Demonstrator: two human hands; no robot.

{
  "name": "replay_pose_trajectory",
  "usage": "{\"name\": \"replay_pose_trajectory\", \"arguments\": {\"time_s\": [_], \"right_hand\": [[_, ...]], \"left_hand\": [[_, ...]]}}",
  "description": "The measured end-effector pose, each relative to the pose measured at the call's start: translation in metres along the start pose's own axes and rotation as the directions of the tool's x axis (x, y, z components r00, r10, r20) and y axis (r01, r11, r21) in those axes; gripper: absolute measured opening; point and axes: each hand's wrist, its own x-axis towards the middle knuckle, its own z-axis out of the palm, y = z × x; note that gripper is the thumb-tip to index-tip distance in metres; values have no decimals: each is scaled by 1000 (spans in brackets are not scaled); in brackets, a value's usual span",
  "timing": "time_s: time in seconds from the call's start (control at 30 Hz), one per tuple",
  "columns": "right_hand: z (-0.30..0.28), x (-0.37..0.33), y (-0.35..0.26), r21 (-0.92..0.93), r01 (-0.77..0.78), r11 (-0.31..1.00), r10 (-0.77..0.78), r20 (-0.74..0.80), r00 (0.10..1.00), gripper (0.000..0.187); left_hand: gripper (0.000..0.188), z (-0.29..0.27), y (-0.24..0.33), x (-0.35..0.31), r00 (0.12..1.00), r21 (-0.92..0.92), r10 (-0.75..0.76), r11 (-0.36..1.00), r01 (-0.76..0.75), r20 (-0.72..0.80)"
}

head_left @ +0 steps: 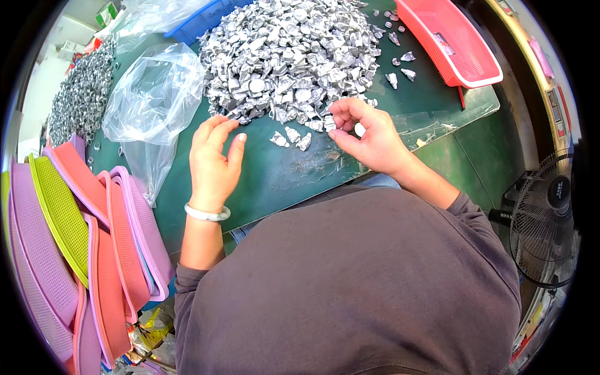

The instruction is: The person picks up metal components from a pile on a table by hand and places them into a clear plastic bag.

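A large heap of small silver metal parts [294, 56] covers the far middle of the green table. My right hand [375, 137] is at the heap's near right edge, thumb and fingers closed around a small silver metal part [329, 124]. A whitish round piece [359, 129] shows against its palm; I cannot make out what it is. My left hand [212, 159], with a pale bangle at the wrist, hovers at the heap's near left edge, thumb and fingers apart and nothing visible in them. Between both hands lie several loose silver parts [303, 142].
A red plastic basket [462, 56] sits at the far right, a blue tray [200, 22] behind the heap. Clear plastic bag [150, 100] and a pile of small metal rings [81, 94] lie left. Stacked coloured baskets [56, 212] stand near left; a black fan [544, 219] is right.
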Motion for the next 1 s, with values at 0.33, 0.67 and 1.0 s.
{"name": "replay_pose_trajectory", "arguments": {"time_s": [0.33,0.67,1.0], "right_hand": [[3,-3,12,-555,397,731,-287,278,917,23],[15,11,2,-520,363,773,-250,276,928,17],[25,19,-4,-374,322,870,-246,239,939,16]], "left_hand": [[17,12,3,-10,999,-55,10,998,-8,34],[26,33,7,-6,979,-116,42,993,-19,197],[20,34,12,-7,988,-416,-145,896,156,57]]}}
